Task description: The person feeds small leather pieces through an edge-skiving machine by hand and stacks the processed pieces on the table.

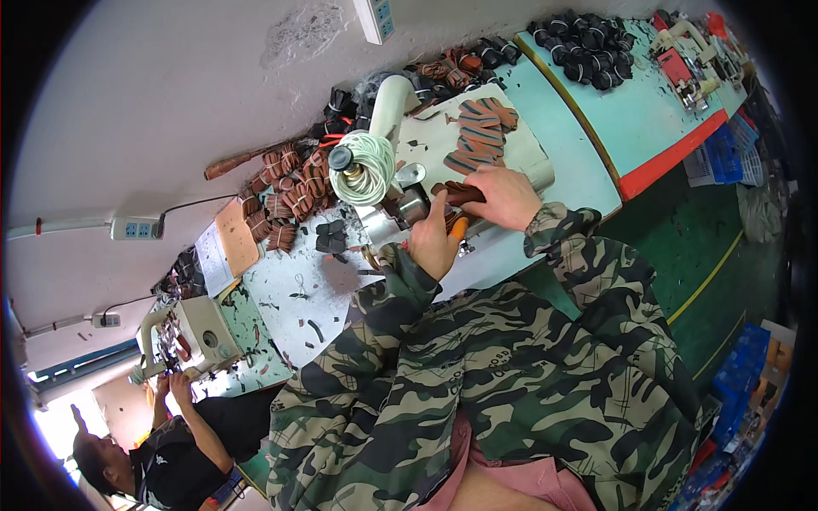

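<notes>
Head view, looking down over camouflage sleeves at a pale green workbench [588, 162] that runs along a white wall.

1. Far left, another person in a dark shirt works with both hands at a cream sewing machine [192, 332] near the bench's left end.
2. Further right, bundles of brown leather pieces [285, 192] lie stacked along the bench's back edge against the wall, with dark scraps scattered before them.
3. At the bench's middle stands a second cream machine, with a cone of white thread [365, 168] on top of it.
4. The left hand [433, 241] sits at the bench's front edge just right of the thread cone, fingers curled closed; an orange tip, perhaps a tool handle, shows at its right side. Whether it also pinches the leather I cannot tell.
5. A dark brown leather piece [460, 194] lies between the two hands at the machine's head, its long axis running left to right. It sits just above the left hand and touches the right fingers.
6. The right hand [509, 198] is nearer, palm down, fingers bent and pressing on the piece's right end.
7. Behind the hands, flat brown cut pieces [479, 132] are piled on the machine's cream bed.
8. Far right, bundles of black pieces [588, 47] fill the back corner of the neighbouring bench.
</notes>
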A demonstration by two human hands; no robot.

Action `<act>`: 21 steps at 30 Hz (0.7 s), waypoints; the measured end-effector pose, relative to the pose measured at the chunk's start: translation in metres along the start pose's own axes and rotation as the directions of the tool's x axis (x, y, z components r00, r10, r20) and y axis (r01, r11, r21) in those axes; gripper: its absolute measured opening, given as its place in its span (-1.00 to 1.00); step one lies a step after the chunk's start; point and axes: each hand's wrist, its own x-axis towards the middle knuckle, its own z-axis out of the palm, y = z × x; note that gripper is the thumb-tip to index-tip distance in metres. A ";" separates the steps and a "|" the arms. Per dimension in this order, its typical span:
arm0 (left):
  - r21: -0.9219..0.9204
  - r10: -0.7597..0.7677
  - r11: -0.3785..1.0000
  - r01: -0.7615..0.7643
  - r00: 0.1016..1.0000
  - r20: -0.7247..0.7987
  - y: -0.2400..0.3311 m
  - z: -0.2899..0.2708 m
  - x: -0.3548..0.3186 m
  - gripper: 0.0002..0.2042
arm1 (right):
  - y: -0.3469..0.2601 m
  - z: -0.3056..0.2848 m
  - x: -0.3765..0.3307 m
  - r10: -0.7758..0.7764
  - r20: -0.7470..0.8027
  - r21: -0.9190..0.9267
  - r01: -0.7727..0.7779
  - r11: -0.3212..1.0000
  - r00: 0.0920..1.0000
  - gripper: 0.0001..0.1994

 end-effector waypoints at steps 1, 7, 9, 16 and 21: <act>0.026 0.021 0.999 -0.022 0.999 0.025 0.003 -0.001 0.000 -0.54 | 0.002 0.006 0.000 -0.016 -0.038 -0.012 0.015 1.000 0.999 -0.83; -0.450 -0.160 0.772 0.448 0.823 0.544 -0.002 -0.042 -0.022 -0.73 | -0.002 0.020 -0.001 -0.060 -0.123 -0.093 0.048 0.995 0.991 -0.85; -0.412 -0.160 0.679 0.607 0.671 0.724 -0.018 -0.055 -0.041 -0.72 | -0.009 0.033 0.006 -0.159 -0.205 -0.182 0.122 0.976 0.966 -0.84; -0.354 -0.212 0.646 0.676 0.605 0.768 -0.020 -0.088 -0.062 -0.75 | -0.019 0.021 0.010 0.018 -0.159 0.189 0.013 0.982 0.987 -0.83; -0.237 -0.438 0.753 0.614 0.736 0.517 -0.060 -0.133 -0.015 -0.77 | -0.032 0.035 0.003 0.046 -0.074 0.249 -0.026 0.968 0.996 -0.81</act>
